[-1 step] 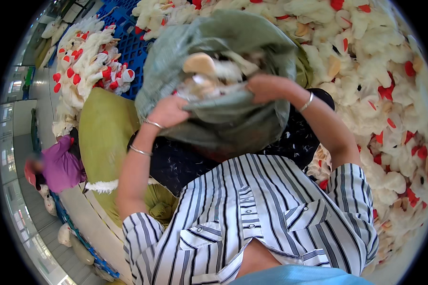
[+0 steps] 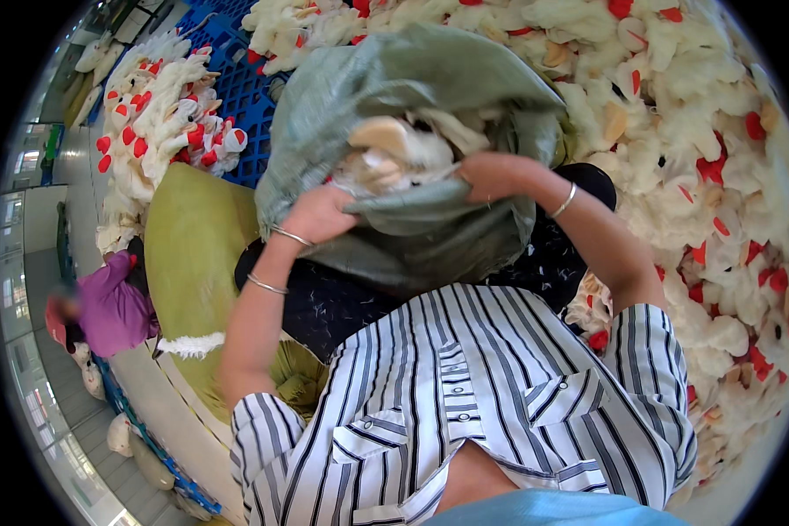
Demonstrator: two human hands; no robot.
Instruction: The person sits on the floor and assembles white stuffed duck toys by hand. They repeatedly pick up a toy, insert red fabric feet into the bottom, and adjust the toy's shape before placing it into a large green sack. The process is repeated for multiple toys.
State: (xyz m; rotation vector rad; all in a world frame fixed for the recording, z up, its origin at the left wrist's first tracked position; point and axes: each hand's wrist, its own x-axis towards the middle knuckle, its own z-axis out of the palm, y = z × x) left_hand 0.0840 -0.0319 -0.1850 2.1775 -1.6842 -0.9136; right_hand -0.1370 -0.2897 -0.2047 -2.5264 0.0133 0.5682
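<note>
A large grey-green woven sack (image 2: 324, 105) rests against my lap with its mouth gaping toward me. Inside it lie white and tan plush pieces (image 2: 386, 145), partly blurred. My left hand (image 2: 320, 213) grips the near rim at the left, fingers closed over the fabric. Further right along the same rim, my right hand (image 2: 494, 177) is closed on the sack's edge, somewhat smeared by motion. The lower part of the sack hides what is deeper inside.
White plush pieces with red parts form a big heap (image 2: 675, 175) on the right and a smaller pile (image 2: 171, 114) at the far left. Blue plastic pallets (image 2: 237, 83) lie behind. A full olive sack (image 2: 193, 254) stands at my left; beyond it is a person in purple (image 2: 118, 307).
Both hands and the sack's mouth have shifted slightly to the right. The hands stay closed on the rim, and the plush pieces inside have moved along with the sack.
</note>
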